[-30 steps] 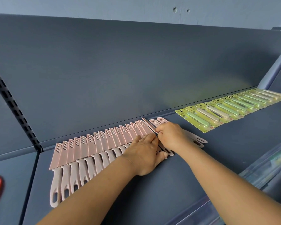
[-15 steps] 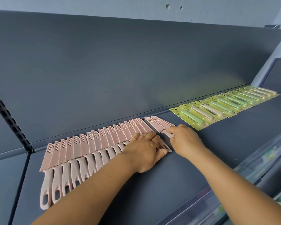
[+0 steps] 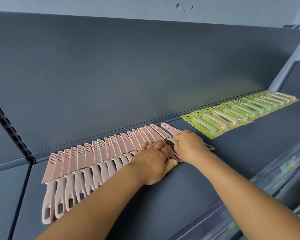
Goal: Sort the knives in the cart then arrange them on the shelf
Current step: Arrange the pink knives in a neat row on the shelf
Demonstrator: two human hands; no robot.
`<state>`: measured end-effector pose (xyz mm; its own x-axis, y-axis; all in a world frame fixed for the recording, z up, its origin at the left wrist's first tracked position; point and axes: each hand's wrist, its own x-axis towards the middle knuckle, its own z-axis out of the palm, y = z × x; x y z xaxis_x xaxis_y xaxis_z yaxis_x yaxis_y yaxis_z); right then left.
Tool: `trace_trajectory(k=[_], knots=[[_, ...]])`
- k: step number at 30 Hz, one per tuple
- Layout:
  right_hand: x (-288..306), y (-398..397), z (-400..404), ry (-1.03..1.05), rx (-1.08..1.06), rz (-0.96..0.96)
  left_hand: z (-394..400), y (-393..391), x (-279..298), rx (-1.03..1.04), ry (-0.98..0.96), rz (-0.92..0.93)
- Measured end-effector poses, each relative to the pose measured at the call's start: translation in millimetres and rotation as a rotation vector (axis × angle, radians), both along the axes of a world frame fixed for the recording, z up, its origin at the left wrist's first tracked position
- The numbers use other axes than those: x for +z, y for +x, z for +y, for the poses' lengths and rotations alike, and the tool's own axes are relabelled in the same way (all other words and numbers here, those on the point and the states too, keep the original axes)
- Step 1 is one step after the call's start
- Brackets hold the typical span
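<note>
Where the slotted black upright (image 3: 10, 129) meets the dark grey metal shelf (image 3: 223, 170) at far left, begins a long overlapping row of pink plastic knives with slotted blade sheaths (image 3: 87, 163), blades toward the back panel, looped handles toward the front edge. Further right, left hand (image 3: 156, 163) laid flat and relaxed, fingers straight, pressing down on the handles at the row's right end. Just beside it, right hand (image 3: 189, 146) curled round the handle of the last pink sheathed knife (image 3: 171, 129), which lies on the shelf at the row's right end, slightly apart from its neighbour. Probably light, stiff and rather smooth; likely to slide on painted metal and to nudge the overlapped ones out of line, so best gripped at the handle near the blade's base, the sheath left alone in case it pulls off. Right again, well apart, a second row of yellow-green carded packs holding green and cream knives (image 3: 241, 111). Beyond, a matching dark grey back panel (image 3: 145, 66), pale blue wall (image 3: 111, 6) with two small holes above, clear plastic price rail (image 3: 274, 177) along the front edge.
</note>
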<state>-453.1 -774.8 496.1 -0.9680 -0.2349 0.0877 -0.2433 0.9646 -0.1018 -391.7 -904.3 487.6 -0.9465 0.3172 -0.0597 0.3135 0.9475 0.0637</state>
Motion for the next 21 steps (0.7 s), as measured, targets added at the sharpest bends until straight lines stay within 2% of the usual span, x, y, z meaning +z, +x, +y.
trace_trajectory(k=[10, 14, 21], knots=[[0, 4, 5, -0.218, 0.087, -0.037, 1, 0, -1, -0.009, 0.066, 0.033], [2, 1, 24, -0.288, 0.045, 0.058, 6, -2, -2, -0.009, 0.141, 0.099], [-9, 1, 48, -0.173, -0.006, 0.030, 21, -5, 4, -0.055, 0.060, 0.067]])
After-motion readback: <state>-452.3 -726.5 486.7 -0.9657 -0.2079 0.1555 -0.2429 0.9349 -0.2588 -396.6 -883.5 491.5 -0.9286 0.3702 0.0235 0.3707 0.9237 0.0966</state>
